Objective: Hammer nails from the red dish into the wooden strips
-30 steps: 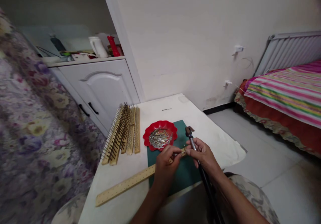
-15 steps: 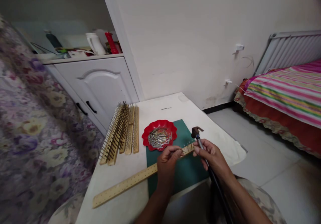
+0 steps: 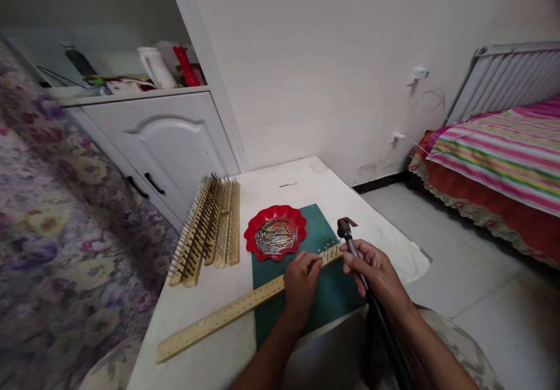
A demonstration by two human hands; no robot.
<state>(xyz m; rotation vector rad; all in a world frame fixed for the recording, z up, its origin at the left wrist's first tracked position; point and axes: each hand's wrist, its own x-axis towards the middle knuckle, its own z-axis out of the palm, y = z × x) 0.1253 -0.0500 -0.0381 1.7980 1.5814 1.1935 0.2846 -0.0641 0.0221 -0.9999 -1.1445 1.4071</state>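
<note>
My right hand is closed around the handle of a claw hammer, whose head points up and away over the table. My left hand is pinched over a perforated wooden strip, with a nail held at the fingertips, mostly hidden by them. Several nails stand upright in the strip's far right end, between my two hands. The strip lies slantwise across a green mat. Just beyond my left hand, a red scalloped bowl holds many loose silvery nails.
Several wooden strips studded with upright nails lie side by side at the table's left. Two thin loose pieces rest near the back of the white table. A white cabinet stands behind left, a bed at the right.
My left hand has shifted slightly right and up along the strip, closer to the standing nails. The hammer stays in my right hand, nearly still. The view has tilted a little.
</note>
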